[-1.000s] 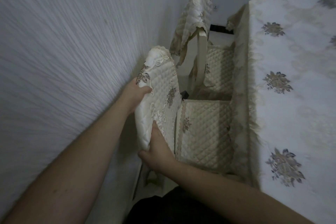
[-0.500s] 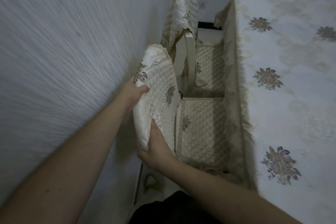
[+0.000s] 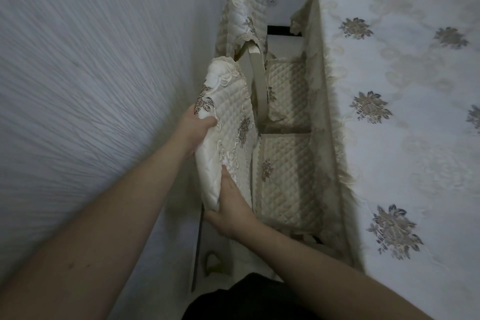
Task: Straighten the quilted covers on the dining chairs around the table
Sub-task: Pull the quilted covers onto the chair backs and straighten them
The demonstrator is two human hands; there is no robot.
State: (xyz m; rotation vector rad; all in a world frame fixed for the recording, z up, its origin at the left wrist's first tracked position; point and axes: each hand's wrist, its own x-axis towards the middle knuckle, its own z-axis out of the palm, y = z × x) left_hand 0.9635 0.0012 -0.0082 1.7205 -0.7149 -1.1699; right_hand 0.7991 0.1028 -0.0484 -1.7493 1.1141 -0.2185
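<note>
Okay, both hands were on the near back cover (image 3: 228,122), the quilted cream one on the closest chair's backrest, between the wall (image 3: 91,73) and the table (image 3: 405,117). Left hand (image 3: 193,130) gripped its wall-side edge about halfway up, thumb curled over the front, fingers hidden behind the fabric. Right hand (image 3: 230,212) clamped the lower corner, thumb pressed up the front face, fingers wrapped underneath. Cover sat tilted, top toward the wall, lace trim visible at the top edge. Near seat cover (image 3: 283,176) lay flat on the seat just beside it, tucked against the tablecloth's hanging edge. Far back cover (image 3: 246,10) hung on the next chair, skewed, with the bare frame (image 3: 258,86) exposed below it. Far seat cover (image 3: 288,91) lay on that seat, front edge rumpled. Dark strap or rail (image 3: 198,247) ran down under the right hand; couldn't tell which.
</note>
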